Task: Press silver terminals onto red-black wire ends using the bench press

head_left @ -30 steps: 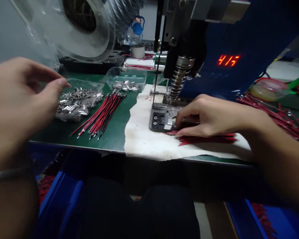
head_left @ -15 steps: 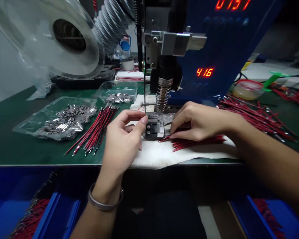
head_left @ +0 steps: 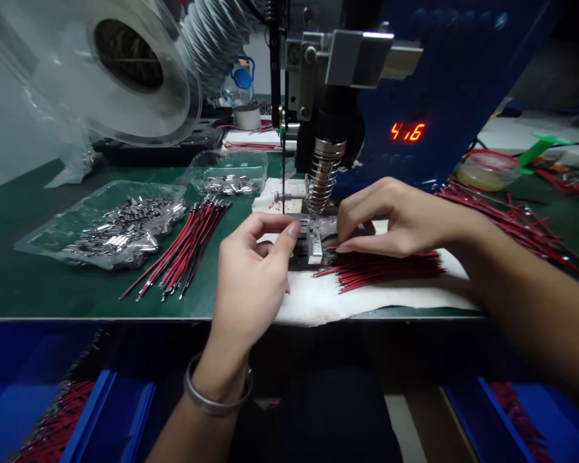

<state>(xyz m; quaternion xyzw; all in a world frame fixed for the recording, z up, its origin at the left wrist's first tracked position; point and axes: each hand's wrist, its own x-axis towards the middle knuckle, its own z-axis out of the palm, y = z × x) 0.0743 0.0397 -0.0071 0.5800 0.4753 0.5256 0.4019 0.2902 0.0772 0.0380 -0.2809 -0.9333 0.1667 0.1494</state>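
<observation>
My left hand (head_left: pixel 253 276) is at the left side of the small metal fixture (head_left: pixel 314 247), thumb and forefinger pinched together; what they hold, if anything, is too small to make out. My right hand (head_left: pixel 390 222) is closed just right of the fixture, its fingertips pinching red and black wires above a wire bundle (head_left: pixel 390 271). That bundle lies on a white cloth (head_left: pixel 318 299). Over the fixture stands the machine's spring-loaded head (head_left: pixel 327 170). Part of the fixture is hidden behind my left fingers.
A clear tray of metal parts (head_left: pixel 125 225) and a pile of red and black wires (head_left: pixel 186 247) lie at left. Behind them is a smaller tray (head_left: pixel 229 183). More wires (head_left: pixel 506 222) lie at right. A large clear reel (head_left: pixel 178 77) hangs at upper left.
The camera view has shifted slightly. My right hand has lifted a little from the wire bundle, and more of the bundle shows. My left hand keeps its pinch beside the fixture.
</observation>
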